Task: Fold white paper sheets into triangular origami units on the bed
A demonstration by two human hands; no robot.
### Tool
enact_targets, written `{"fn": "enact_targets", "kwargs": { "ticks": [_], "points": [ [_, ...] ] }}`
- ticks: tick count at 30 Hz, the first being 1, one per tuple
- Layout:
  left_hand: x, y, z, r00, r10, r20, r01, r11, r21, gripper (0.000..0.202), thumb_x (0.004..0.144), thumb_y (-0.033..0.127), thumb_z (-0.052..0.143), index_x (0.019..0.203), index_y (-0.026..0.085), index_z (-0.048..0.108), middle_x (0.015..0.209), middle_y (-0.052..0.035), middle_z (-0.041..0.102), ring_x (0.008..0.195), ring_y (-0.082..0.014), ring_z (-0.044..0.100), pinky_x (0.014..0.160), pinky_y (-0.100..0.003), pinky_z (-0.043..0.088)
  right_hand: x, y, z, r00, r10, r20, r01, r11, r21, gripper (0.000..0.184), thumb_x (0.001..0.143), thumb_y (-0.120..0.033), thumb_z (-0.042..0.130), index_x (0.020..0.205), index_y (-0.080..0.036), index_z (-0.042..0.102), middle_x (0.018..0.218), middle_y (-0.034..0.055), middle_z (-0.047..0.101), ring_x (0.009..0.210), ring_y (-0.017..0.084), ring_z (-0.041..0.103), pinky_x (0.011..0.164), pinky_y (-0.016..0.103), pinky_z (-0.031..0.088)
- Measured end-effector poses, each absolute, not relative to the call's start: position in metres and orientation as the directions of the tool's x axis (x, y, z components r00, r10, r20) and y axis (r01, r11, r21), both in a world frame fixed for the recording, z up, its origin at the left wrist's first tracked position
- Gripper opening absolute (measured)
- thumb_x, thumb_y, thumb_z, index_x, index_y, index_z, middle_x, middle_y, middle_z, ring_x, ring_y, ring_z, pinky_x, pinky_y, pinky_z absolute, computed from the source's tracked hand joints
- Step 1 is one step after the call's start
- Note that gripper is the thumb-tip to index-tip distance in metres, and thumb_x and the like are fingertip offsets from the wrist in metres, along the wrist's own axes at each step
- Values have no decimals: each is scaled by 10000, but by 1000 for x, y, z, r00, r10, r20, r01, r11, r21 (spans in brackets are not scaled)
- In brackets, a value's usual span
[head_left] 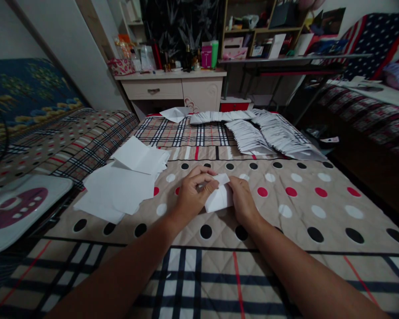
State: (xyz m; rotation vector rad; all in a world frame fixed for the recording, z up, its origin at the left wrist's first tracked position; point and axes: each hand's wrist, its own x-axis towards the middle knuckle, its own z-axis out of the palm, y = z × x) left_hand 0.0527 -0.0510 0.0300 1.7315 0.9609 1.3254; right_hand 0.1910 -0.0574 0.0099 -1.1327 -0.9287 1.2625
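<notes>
Between my hands, low over the dotted bedcover (186,221), is a small folded piece of white paper (219,199). My left hand (195,190) pinches its upper left part, the thumb lying over the paper. At the right edge my right hand (242,199) grips it, with most of its fingers hidden behind the paper. A loose pile of flat white sheets (119,188) lies to the left of my left hand, some sheets creased. Beyond my right hand stand rows of folded white papers (249,137), packed closely together.
At the far edge are another row of folded papers (219,116) and a creased sheet (176,114). A white folding table (61,184) with a pink print is at the left. Behind the bed stand a white cabinet (153,86) and a desk with shelves (266,60).
</notes>
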Motion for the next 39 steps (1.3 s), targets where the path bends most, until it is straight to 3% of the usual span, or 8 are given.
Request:
{"fn": "enact_targets", "kwargs": {
  "ticks": [4, 9, 13, 16, 19, 24, 30, 39],
  "points": [
    [57, -52, 29, 173, 915, 364, 62, -379, 923, 65, 768, 213, 720, 729, 187, 675, 938, -49, 641, 939, -181, 598, 894, -292, 440, 194, -58, 6, 151, 989, 2, -246, 39, -969, 474, 822, -578, 560, 550, -193, 514, 517, -20, 460, 482, 111, 381, 441, 248, 290],
    [55, -45, 24, 124, 977, 172, -79, -163, 983, 300, 634, 184, 823, 908, 180, 700, 875, -32, 678, 812, -154, 606, 770, -250, 464, 198, -61, 17, 169, 972, 165, -43, 174, -984, 359, 813, -468, 656, 599, -184, 604, 562, -21, 495, 526, 110, 393, 491, 247, 302],
    [49, -40, 25, 233, 969, 82, -1, -84, 996, 140, 672, 236, 797, 765, 152, 734, 757, -30, 687, 696, -140, 583, 654, -233, 433, 200, -63, 24, 176, 933, 314, 75, 305, -949, 269, 855, -398, 633, 675, -204, 680, 637, -2, 576, 628, 147, 498, 583, 268, 383],
    [45, -38, 28, 226, 962, 156, 6, -162, 987, 85, 692, 225, 779, 680, 167, 718, 684, -8, 647, 660, -131, 560, 641, -234, 427, 200, -60, 22, 226, 891, 394, 48, 394, -918, 269, 903, -391, 569, 755, -224, 718, 896, 36, 663, 902, 191, 585, 784, 296, 437],
    [41, -37, 31, 209, 933, 293, 41, -307, 951, 61, 699, 211, 779, 674, 194, 726, 714, -19, 636, 710, -145, 562, 697, -254, 446, 203, -54, 17, 252, 924, 286, -98, 319, -943, 252, 906, -427, 554, 903, -245, 728, 1031, 36, 668, 973, 191, 590, 806, 291, 441],
    [38, -41, 39, 262, 913, 312, 24, -329, 944, 101, 641, 169, 816, 625, 226, 734, 796, -47, 619, 826, -175, 568, 817, -294, 475, 208, -48, 17, 43, 999, 32, -265, 43, -963, 251, 728, -403, 737, 891, -212, 738, 785, 9, 692, 652, 150, 573, 605, 262, 422],
    [42, -44, 40, 174, 919, 352, -17, -355, 935, 102, 638, 151, 801, 655, 194, 711, 1127, -82, 607, 1109, -225, 553, 984, -322, 435, 204, -52, 21, 86, 995, 44, -281, 67, -958, 121, 678, -310, 762, 747, -211, 748, 726, 1, 699, 622, 142, 568, 612, 264, 427],
    [43, -37, 28, 90, 959, 267, 46, -272, 961, 91, 716, 232, 727, 711, 158, 673, 733, -20, 637, 720, -149, 571, 685, -240, 437, 201, -58, 17, 62, 980, 189, -181, 197, -964, 219, 843, -371, 620, 769, -218, 757, 724, 9, 666, 659, 151, 540, 608, 265, 401]
  ]
}}
